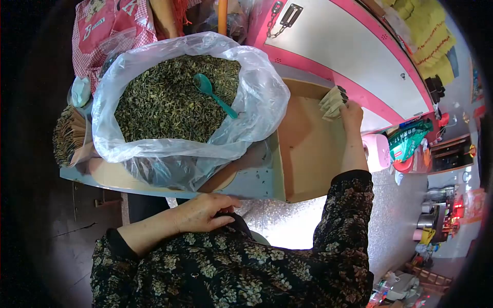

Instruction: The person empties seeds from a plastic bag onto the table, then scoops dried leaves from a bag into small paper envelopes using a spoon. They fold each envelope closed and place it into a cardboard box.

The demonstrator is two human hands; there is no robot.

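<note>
A large clear plastic bag (267, 97) full of dried green leaves (164, 97) stands on the table, its mouth spread wide. On the leaves lies a green plastic spoon (205, 86). My right hand (352, 115) is closed on a small stack of beige paper packets (334, 102) at the far right corner of an open cardboard box (308, 149). Near the table's front edge, by my lap, my left hand (208, 211) rests with fingers loosely stretched and thumb apart, nothing in it.
Many brown paper packets (72, 136) stand packed together left of the bag. A pink checked cloth bag (113, 41) is behind them. A white and pink cabinet (328, 46) borders the far side, and a pink container (376, 152) is at the right. Leaf bits dot the table (251, 179).
</note>
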